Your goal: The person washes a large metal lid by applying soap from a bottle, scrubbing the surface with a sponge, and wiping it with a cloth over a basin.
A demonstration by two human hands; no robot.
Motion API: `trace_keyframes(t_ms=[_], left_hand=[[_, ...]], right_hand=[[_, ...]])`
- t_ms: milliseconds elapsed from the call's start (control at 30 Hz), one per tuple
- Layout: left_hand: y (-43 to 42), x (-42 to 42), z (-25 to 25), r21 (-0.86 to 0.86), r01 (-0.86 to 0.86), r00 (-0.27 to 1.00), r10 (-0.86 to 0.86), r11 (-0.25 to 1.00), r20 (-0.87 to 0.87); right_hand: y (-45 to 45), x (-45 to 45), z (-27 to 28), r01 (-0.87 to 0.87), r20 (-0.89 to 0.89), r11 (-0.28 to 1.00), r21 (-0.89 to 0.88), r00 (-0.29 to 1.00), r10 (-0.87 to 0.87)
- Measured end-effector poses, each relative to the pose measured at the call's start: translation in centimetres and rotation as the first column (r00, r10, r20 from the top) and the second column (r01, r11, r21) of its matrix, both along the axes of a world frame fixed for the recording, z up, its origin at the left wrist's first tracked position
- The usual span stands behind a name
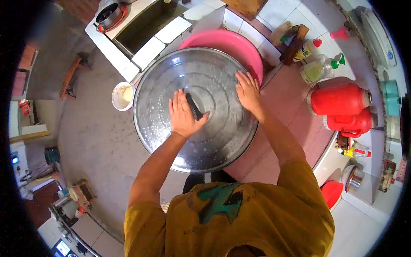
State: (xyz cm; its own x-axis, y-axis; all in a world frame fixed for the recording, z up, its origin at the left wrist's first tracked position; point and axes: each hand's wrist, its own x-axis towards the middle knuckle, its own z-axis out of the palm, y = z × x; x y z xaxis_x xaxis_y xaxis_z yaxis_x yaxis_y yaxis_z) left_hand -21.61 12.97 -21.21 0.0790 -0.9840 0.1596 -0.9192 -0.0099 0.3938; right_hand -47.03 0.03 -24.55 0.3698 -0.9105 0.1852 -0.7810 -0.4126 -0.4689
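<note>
A large round metal lid, wet with droplets, fills the middle of the head view and has a black handle at its centre. My left hand lies on the lid just left of the handle, fingers stretched out and thumb reaching past the handle's near end. Near the lid's right rim, my right hand rests with its fingers extended over the metal. Behind the lid, partly covered by it, is a pink basin. Whatever is under the lid is hidden.
A white bucket with pale contents stands left of the lid. Beyond it is a tiled sink. On the right are red thermos flasks and a detergent bottle. A wooden bench stands far left.
</note>
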Motion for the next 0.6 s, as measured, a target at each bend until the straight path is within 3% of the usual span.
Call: trace_keyframes(t_ms=[67, 133, 200, 267, 367, 433, 500, 600], left_hand=[[-0.2, 0.1, 0.0, -0.017, -0.006, 1.000, 0.007, 1.000, 0.027], [0.0, 0.0, 0.1, -0.013, -0.010, 0.999, 0.011, 1.000, 0.040], [-0.2, -0.1, 0.3, -0.001, -0.017, 0.999, 0.017, 1.000, 0.046], [-0.2, -0.1, 0.3, -0.021, -0.012, 0.999, 0.013, 1.000, 0.034], [-0.1, 0.1, 0.2, -0.021, -0.012, 0.999, 0.013, 1.000, 0.042], [-0.3, -0.1, 0.2, 0.000, -0.013, 0.999, 0.012, 1.000, 0.044], [-0.2, -0.2, 0.5, 0.043, -0.018, 0.999, 0.016, 0.999, 0.038], [-0.1, -0.2, -0.1, -0.043, -0.016, 0.997, 0.020, 0.999, 0.075]], right_hand=[[-0.5, 1.0, 0.0, 0.076, -0.041, 0.997, 0.028, 0.996, -0.075], [4.5, 0.1, 0.2, -0.027, -0.070, 0.998, -0.063, 0.997, 0.023], [11.5, -1.6, 1.7, -0.168, -0.208, 0.986, 0.006, 0.964, 0.166], [17.8, -4.3, -1.1, -0.246, -0.050, 0.968, -0.051, 0.969, 0.243], [13.8, -5.1, -0.2, -0.142, -0.149, 0.985, 0.101, 0.976, 0.156], [8.2, -3.9, -0.3, -0.092, -0.028, 0.993, -0.073, 0.996, 0.090], [2.8, -1.8, -0.1, -0.046, 0.005, 0.997, -0.065, 0.999, 0.046], [-0.5, 0.2, -0.3, 0.073, -0.021, 0.997, 0.025, 0.997, -0.072]])
